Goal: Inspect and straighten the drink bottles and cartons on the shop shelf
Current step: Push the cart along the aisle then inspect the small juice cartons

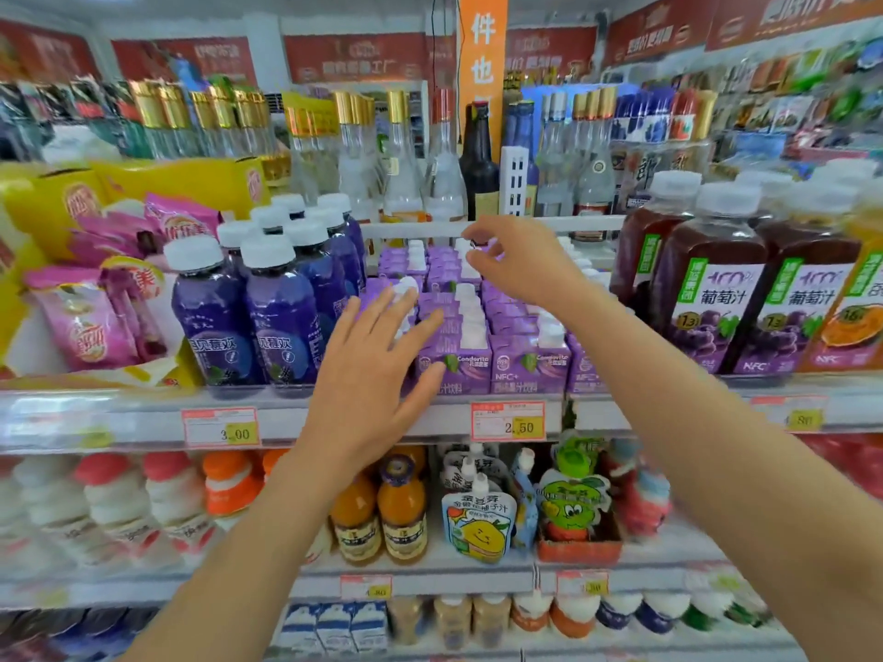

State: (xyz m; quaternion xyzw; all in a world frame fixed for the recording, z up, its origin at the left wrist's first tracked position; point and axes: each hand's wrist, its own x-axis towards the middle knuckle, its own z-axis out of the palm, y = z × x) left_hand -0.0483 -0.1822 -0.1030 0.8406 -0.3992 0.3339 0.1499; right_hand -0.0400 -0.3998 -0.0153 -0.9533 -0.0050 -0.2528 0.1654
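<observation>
While purple card cartons (528, 370), white-capped, run in rows front-to-back: left hand (368, 375) nearest front row, fingers spread, holding nothing; right hand (521, 265) over rear caps, fingers curled, hold unclear.

Purple cartons (478, 363) with white screw caps stand upright in close rows at the middle of the shelf (119, 418), fronts outward. Just left: white-capped purple bottles (282, 308), upright, clustered. Just right: dark grape-juice bottles (707, 289), upright, labels forward.
</observation>
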